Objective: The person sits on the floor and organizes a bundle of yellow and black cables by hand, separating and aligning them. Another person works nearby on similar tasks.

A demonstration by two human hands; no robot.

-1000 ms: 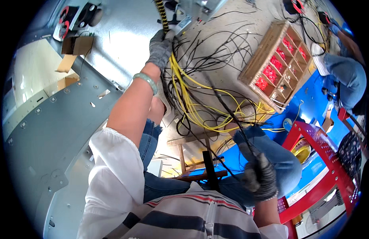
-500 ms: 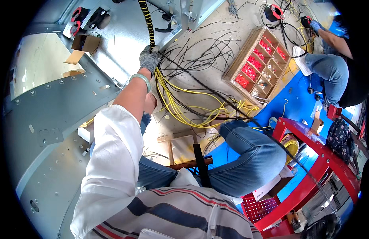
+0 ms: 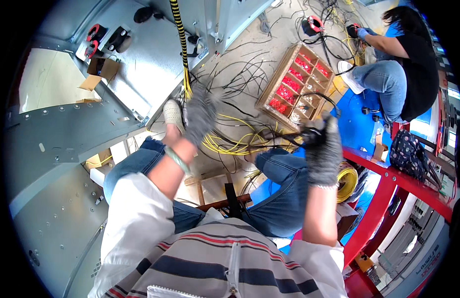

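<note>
My left hand (image 3: 201, 116), in a grey glove, is smeared by motion beside the lower part of a cable bundle. Its fingers are too blurred to read. The bundle (image 3: 178, 30) rises to the top, yellow cables wound with a black spiral wrap that gives it stripes. Below the wrapping, loose yellow cables (image 3: 230, 147) and black ones spread over the floor between my knees. At the right, my gloved right hand (image 3: 325, 151) is closed around a black cable-like strip (image 3: 313, 136), part of which loops up over the wooden box. Where the strip's other end lies, I cannot tell.
A wooden compartment box (image 3: 270, 91) with red and clear small parts stands ahead right. Grey metal panels (image 3: 46, 136) flank my left. A red metal frame (image 3: 374, 166) and a yellow cable roll (image 3: 347, 183) are at my right. Another person (image 3: 419, 69) sits working at far right.
My right hand has come into view with the black strip, which earlier stretched from the bundle toward the lower right. My left hand has moved down off the striped wrapping. The view has shifted.
</note>
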